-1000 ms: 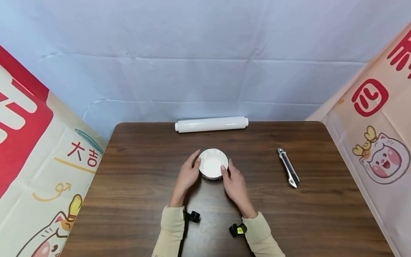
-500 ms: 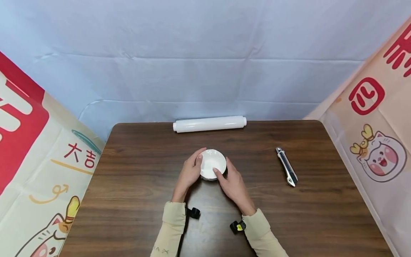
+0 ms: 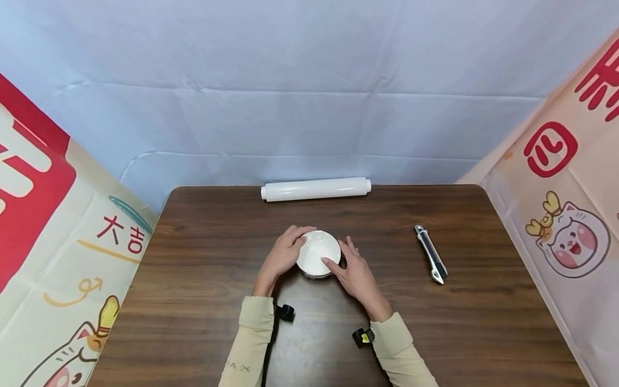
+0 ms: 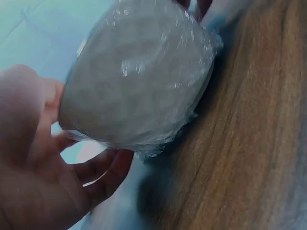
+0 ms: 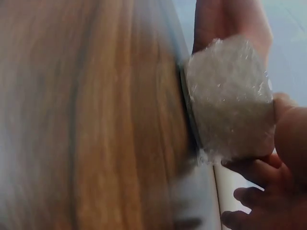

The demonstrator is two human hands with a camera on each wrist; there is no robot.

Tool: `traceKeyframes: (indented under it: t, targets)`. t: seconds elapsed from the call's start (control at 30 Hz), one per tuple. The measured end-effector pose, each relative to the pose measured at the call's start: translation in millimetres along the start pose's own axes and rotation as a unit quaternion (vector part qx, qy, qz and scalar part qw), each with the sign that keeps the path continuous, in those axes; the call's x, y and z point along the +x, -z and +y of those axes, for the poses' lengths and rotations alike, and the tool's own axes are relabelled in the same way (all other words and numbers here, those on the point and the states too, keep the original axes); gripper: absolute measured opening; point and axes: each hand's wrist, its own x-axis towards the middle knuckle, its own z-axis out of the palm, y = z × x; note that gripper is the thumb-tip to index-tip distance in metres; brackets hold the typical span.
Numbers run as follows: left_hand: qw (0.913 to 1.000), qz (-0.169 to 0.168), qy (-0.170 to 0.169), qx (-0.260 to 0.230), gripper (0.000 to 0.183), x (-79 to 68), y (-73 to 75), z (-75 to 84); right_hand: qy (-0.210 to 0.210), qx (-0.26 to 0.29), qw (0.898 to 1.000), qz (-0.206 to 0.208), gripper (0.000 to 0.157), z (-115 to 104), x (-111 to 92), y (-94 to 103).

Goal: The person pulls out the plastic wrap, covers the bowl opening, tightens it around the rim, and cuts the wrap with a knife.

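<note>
A white bowl (image 3: 315, 255), wrapped in clear cling film, sits between both hands near the middle of the table. In the left wrist view the film lies wrinkled over the patterned side of the bowl (image 4: 139, 72) and bunches near its base. My left hand (image 3: 282, 255) holds the bowl's left and far rim, thumb at the top edge. From the right, my right hand (image 3: 358, 277) grips it with the thumb over the film-covered top and fingers around the side. The right wrist view shows the wrapped bowl (image 5: 230, 100) close to the tabletop, with both hands around it.
A white roll (image 3: 316, 189), seemingly of cling film, lies along the far edge of the brown wooden table (image 3: 208, 322). To the right lies a utility knife (image 3: 431, 255). Pale cloth (image 3: 290, 97) hangs behind, with printed banners at both sides.
The bowl has shifted slightly left. My left fingers have moved over toward its far rim, and my right thumb now reaches further over the top. The roll and knife stay put.
</note>
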Motion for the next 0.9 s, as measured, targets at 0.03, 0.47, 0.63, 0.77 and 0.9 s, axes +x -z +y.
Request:
traceKeyframes:
  t: [0.03, 0.47, 0.63, 0.77, 0.9]
  targets:
    - [1.0000, -0.005, -0.006, 0.004, 0.035, 1.6, 0.5, -0.6, 0.007, 0.001, 1.000, -0.001, 0.070, 1.3, 0.9, 0.5]
    - [0.9980, -0.027, 0.029, 0.049, 0.038, -6.6, 2.4, -5.2, -0.003, 0.012, 1.000, 0.021, 0.058, 12.7, -0.8, 8.3]
    - [0.9991, -0.016, 0.031, 0.023, 0.036, -21.6, 0.5, 2.8, -0.032, 0.022, 0.995, 0.087, 0.046, 0.0, -14.5, 11.4]
    - [0.9989, 0.013, 0.043, 0.014, 0.040, -29.5, -2.5, 9.7, -0.028, 0.035, 0.996, 0.073, 0.051, -13.0, -29.4, 1.5]
    - [0.9973, 0.043, 0.056, 0.021, 0.037, -35.2, -4.3, 13.8, -0.021, 0.067, 0.996, 0.056, 0.055, -11.8, -32.5, -8.6]
